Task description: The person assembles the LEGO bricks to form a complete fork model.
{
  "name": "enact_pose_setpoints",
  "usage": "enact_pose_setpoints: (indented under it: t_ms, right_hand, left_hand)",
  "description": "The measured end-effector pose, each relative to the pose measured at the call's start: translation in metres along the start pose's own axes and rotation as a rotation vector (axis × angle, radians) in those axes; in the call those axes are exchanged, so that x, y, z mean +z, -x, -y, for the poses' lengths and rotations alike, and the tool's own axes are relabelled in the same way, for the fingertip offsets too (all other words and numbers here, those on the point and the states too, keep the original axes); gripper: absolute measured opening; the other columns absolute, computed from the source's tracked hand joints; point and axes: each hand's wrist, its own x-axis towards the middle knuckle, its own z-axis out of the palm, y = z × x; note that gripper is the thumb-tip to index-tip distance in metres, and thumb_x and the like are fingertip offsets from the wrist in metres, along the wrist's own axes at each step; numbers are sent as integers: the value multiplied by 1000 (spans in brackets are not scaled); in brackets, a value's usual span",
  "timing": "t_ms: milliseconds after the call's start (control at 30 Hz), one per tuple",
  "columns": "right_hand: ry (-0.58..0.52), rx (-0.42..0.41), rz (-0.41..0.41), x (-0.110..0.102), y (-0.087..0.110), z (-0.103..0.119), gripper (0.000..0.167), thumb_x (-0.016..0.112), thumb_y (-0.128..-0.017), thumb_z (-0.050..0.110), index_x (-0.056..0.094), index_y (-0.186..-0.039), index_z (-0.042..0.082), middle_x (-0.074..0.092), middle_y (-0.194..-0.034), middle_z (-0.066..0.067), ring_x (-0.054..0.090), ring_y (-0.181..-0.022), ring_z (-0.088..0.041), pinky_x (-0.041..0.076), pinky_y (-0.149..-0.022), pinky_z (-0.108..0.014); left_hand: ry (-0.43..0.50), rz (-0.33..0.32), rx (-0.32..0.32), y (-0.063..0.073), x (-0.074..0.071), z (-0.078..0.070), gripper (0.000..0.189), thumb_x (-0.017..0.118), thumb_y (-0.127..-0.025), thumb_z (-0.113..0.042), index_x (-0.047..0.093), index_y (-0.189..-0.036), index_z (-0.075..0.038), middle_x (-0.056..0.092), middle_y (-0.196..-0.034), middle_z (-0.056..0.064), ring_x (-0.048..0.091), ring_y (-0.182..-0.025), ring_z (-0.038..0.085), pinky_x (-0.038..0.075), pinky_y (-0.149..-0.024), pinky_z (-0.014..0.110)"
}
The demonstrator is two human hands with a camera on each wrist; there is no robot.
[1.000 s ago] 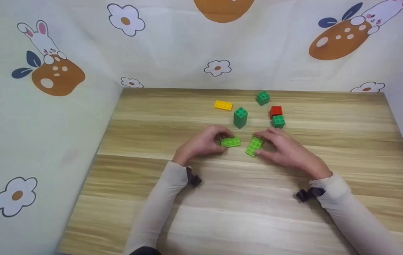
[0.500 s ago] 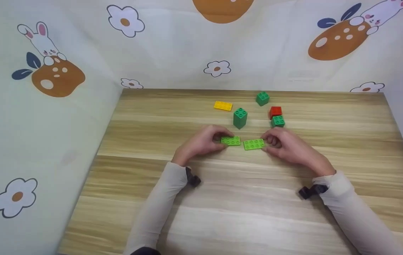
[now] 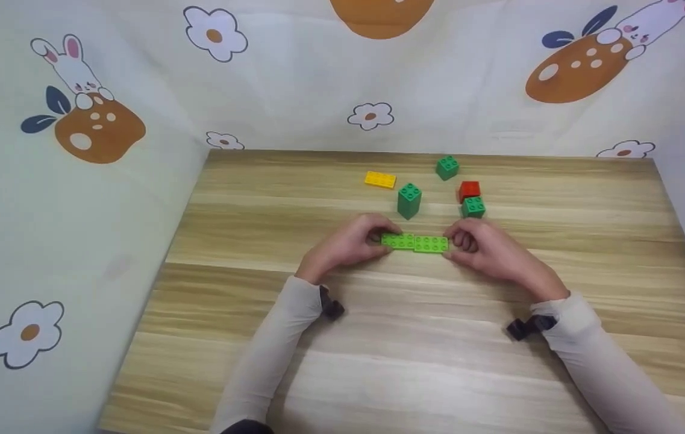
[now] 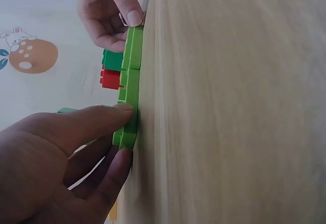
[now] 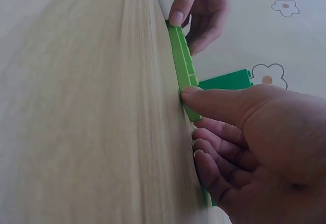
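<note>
Left hand (image 4: 51,152) pinches the near light-green brick (image 4: 132,94), which lies studs up on the wood-grained surface (image 4: 229,102). The far light-green brick (image 4: 134,51) abuts it end to end; the right hand (image 4: 104,2) holds its outer end. Beyond, a dark-green brick (image 4: 112,61) and a red brick (image 4: 110,79) appear, partly hidden.

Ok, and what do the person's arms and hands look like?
The left sleeve and right sleeve are long, pale beige and plain. A black device sits at the left wrist, another at the right. The left hand and right hand wear no gloves.
</note>
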Motion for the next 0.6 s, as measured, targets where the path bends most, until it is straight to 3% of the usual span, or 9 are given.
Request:
enact_pose_setpoints:
  t_ms: [600]
  right_hand:
    - [-29,37,-11,1,-1,-5,36,84,-96,15,72,-126,-1,73,-96,-6,67,-85,-16,58,-73,-20]
  left_hand:
    - [11,6,22,-2,2,1,37,80,-97,-9,75,-133,-12,75,-132,3,67,-113,15,58,-104,34]
